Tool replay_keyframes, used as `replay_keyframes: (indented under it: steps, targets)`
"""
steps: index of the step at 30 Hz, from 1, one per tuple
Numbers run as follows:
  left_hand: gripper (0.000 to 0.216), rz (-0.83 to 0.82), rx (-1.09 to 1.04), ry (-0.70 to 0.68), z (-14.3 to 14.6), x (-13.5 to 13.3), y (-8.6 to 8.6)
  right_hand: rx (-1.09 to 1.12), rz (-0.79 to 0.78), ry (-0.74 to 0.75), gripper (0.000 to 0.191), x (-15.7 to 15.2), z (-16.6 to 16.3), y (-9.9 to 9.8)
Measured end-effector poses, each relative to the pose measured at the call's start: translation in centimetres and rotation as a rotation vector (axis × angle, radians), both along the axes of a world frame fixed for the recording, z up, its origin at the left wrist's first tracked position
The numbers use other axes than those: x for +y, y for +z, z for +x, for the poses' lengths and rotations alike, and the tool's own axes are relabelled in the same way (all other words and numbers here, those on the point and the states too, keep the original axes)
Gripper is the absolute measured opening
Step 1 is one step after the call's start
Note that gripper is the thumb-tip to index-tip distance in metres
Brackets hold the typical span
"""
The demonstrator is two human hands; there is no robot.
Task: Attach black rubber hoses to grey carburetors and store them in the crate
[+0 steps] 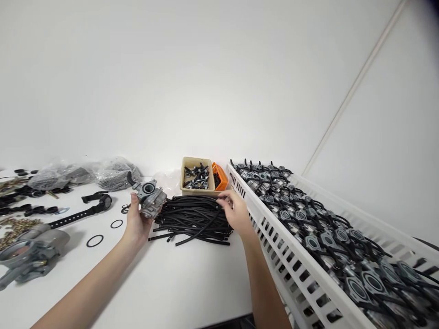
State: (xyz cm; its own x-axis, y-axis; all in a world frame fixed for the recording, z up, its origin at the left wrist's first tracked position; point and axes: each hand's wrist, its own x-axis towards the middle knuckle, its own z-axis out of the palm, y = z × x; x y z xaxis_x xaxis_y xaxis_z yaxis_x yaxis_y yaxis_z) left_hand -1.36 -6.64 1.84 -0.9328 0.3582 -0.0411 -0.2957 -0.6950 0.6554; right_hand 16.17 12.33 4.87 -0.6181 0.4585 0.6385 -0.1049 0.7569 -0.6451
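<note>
My left hand (137, 226) grips a grey metal carburetor (151, 199), held up over the table with its round bore facing me. A short black tube sticks out from its upper left. Beneath and to the right lies a pile of black rubber hoses (195, 219). At the pile's right end is my right hand (236, 212), its fingers curled in a pinch. What sits between those fingertips, if anything, is too small to make out.
A white crate (291, 265) of carburetors with hoses runs along the right. Behind the pile stand a beige bin (183, 176) of small fittings and an orange basket (222, 178). Leftward are O-rings (95, 241), a wristwatch (103, 202), another carburetor (32, 253) and bagged parts (116, 174).
</note>
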Motion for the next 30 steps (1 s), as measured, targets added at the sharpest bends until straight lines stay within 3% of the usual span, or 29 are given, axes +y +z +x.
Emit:
replay_keyframes:
  steps: [3,5,15,27,30]
  targets:
    - [0.038,0.019,0.018,0.032,0.4,0.0,0.2,0.527,-0.195,-0.162,0.012,-0.7,-0.3,0.4]
    - [0.039,0.043,0.004,0.028,0.6,0.0,0.4,0.687,-0.285,-0.144,0.014,-1.4,-0.6,0.5]
    - [0.034,-0.010,-0.068,-0.103,1.4,-0.1,0.4,0.569,-0.613,0.254,0.022,-4.6,-3.5,-1.2]
    - [0.033,-0.039,-0.035,-0.147,2.0,0.3,-0.2,0.591,-0.695,0.329,0.021,-5.1,-3.7,-1.6]
    - [0.036,-0.056,-0.004,-0.157,2.1,0.4,-0.3,0.500,-0.728,0.340,0.026,-5.5,-4.2,-2.1]
